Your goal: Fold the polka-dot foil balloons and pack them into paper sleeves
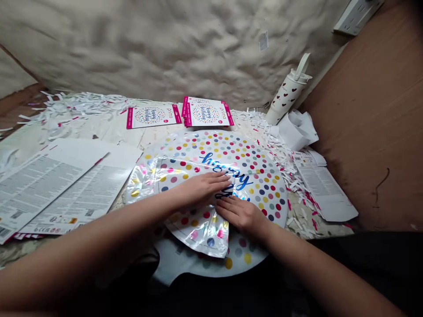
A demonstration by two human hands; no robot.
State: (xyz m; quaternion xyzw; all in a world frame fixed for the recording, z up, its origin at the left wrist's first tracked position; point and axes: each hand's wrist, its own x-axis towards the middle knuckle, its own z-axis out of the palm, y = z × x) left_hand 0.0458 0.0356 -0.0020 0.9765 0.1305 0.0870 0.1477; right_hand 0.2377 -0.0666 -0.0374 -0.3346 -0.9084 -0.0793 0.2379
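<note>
Nearest the camera, two bare forearms reach in from the lower corners, ending in the left hand (207, 187) and the right hand (243, 215), both palm down with fingers extended and close together; they press on shiny foil and have no visible grip on anything. Behind stands a wrinkled beige backdrop (148, 57), with a brown panel (370, 132) to the right. The pale tabletop (112, 127) carries a flat, round balloon (264, 176), white with coloured dots and blue lettering that reads "happy", directly in front of the person; its tail points towards the lower left. A wedge of folded foil (194, 235), dotted alike, lies on the balloon's left and middle, under the hands. At left, printed cards (39, 185) overlap; at right lies printed packaging (322, 189). Beyond the balloon sit a stack of pink-edged packets (208, 112) and a similar packet (153, 116) just beside it. A white bottle (286, 99) with dark hearts stands back right, near crumpled white paper (295, 132). A socket strip (355, 17) shows at top right. White and pink paper shreds (82, 105) litter both sides.
</note>
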